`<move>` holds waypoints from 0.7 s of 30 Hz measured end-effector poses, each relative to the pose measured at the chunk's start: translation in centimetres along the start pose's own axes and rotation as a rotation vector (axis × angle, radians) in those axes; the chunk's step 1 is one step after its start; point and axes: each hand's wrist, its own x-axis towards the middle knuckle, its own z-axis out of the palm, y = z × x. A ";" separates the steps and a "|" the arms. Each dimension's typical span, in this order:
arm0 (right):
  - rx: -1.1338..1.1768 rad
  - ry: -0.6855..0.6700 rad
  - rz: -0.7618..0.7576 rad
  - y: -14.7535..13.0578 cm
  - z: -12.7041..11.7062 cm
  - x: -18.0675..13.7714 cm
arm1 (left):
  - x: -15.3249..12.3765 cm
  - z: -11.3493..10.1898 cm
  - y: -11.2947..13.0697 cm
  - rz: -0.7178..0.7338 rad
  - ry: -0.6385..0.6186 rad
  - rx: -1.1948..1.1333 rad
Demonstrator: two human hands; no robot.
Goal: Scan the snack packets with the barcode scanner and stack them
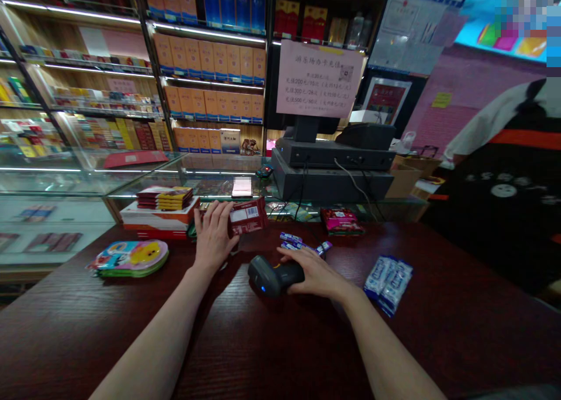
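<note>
My left hand (213, 232) grips a dark red box with a white barcode label (248, 215) and holds it just above the dark wooden counter (272, 347). My right hand (316, 273) is wrapped round the handle of a grey barcode scanner (268, 278) that lies on the counter, with its blue light showing. Small purple and white packets (302, 244) lie just beyond the right hand.
A red and white carton stack (160, 213) and a round colourful fan (130, 257) sit at the left. Blue and white packets (389, 282) lie at the right, a pink packet (342, 220) behind. A cash register (333, 163) stands on the glass case. A person in black (504, 201) stands at right.
</note>
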 end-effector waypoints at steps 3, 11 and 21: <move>-0.032 -0.017 -0.031 -0.2 0.1 0.2 | -0.1 0.2 -0.1 -0.006 -0.003 0.025; -0.077 0.005 -0.076 0.1 0.5 0.1 | -0.1 0.1 -0.1 0.002 -0.016 0.043; 0.007 0.209 -0.045 0.5 -0.4 0.2 | -0.1 0.0 0.1 0.008 -0.019 0.041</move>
